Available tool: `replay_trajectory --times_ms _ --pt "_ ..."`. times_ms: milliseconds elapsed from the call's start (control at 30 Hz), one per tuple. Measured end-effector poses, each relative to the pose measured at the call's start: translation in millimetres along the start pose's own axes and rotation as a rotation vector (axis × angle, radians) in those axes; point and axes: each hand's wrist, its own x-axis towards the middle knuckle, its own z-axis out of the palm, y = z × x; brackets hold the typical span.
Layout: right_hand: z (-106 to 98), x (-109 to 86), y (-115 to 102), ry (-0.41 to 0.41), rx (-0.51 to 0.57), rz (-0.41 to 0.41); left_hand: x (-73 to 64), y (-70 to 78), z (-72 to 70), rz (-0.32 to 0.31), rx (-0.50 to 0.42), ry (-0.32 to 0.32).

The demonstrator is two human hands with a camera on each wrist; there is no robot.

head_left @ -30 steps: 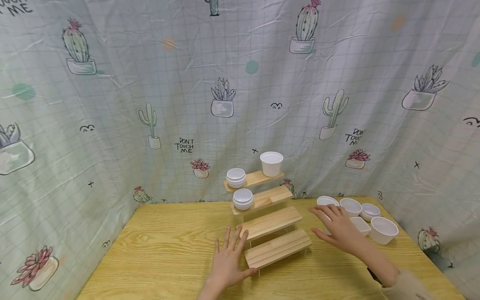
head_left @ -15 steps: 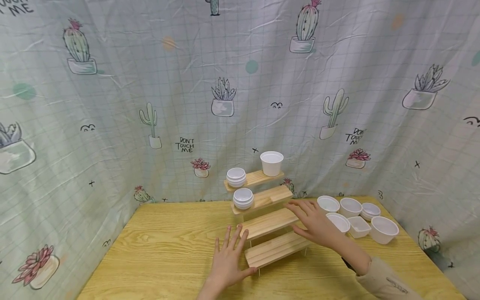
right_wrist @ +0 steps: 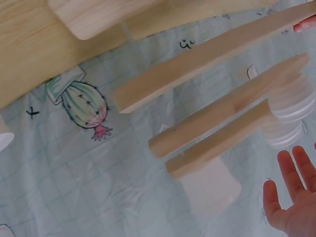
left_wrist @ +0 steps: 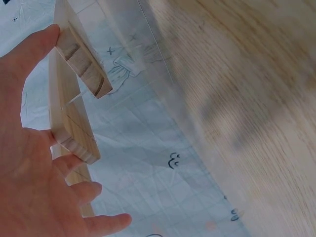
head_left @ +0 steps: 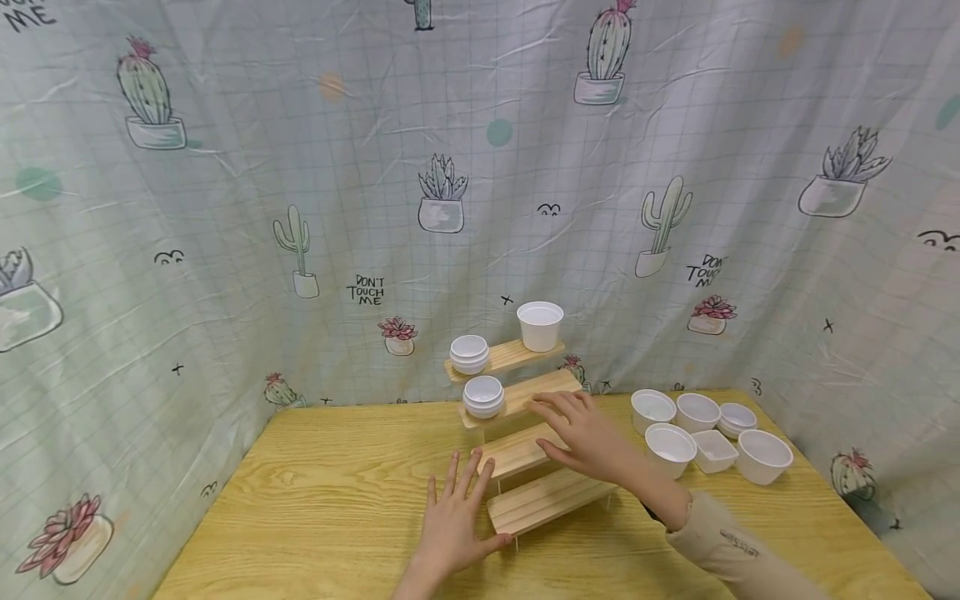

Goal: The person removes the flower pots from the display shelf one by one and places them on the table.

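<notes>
A four-step wooden display stand (head_left: pixel 551 496) stands on the table. My left hand (head_left: pixel 453 525) is spread at its left side; in the left wrist view the thumb (left_wrist: pixel 42 42) touches the end of one step and other fingers lie along another. Over the middle steps reaches my right hand (head_left: pixel 592 437), its fingers extended and nothing held. A small white ribbed jar (head_left: pixel 483 397) sits on the second step from the top, left of the right fingertips. The top step bears a similar jar (head_left: pixel 469 356) and a taller white cup (head_left: pixel 540 327).
Right of the stand are several white containers: round tubs (head_left: pixel 670 450), a square one (head_left: pixel 715 452), a ribbed jar (head_left: pixel 737 418) and a wide bowl (head_left: pixel 765 457). A cactus-print curtain (head_left: pixel 360 167) borders the wooden table (head_left: pixel 322 500) at the back and sides.
My right hand has moved left from above the white containers to over the stand's middle steps, uncovering the tubs. My left hand has stayed in place at the stand's left side.
</notes>
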Motion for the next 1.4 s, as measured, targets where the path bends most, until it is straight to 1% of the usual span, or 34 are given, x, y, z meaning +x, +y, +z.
replay_trajectory --times_ms 367,500,733,800,1067,1200,1400 --pt "10 30.3 -10 -0.017 0.039 -0.019 -0.7 -0.4 -1.2 0.014 -0.008 0.028" --pt "17 37.3 -12 -0.025 0.052 -0.012 -0.3 -0.7 -1.1 0.010 -0.006 0.015" --pt "30 48.8 -17 -0.030 0.088 0.026 -2.0 0.4 -2.7 0.012 -0.022 0.016" --pt "33 52.0 -18 -0.028 0.095 0.025 -2.0 0.6 -2.7 0.007 -0.023 0.005" --pt "42 59.7 -19 -0.047 0.057 0.032 -0.9 1.0 -2.2 0.007 0.003 -0.009" --pt "45 61.7 -19 -0.081 0.056 0.038 -0.8 0.6 -1.7 0.012 0.006 -0.008" --pt "50 63.4 -18 -0.120 0.008 0.036 -0.9 0.5 -0.8 0.016 -0.002 -0.003"
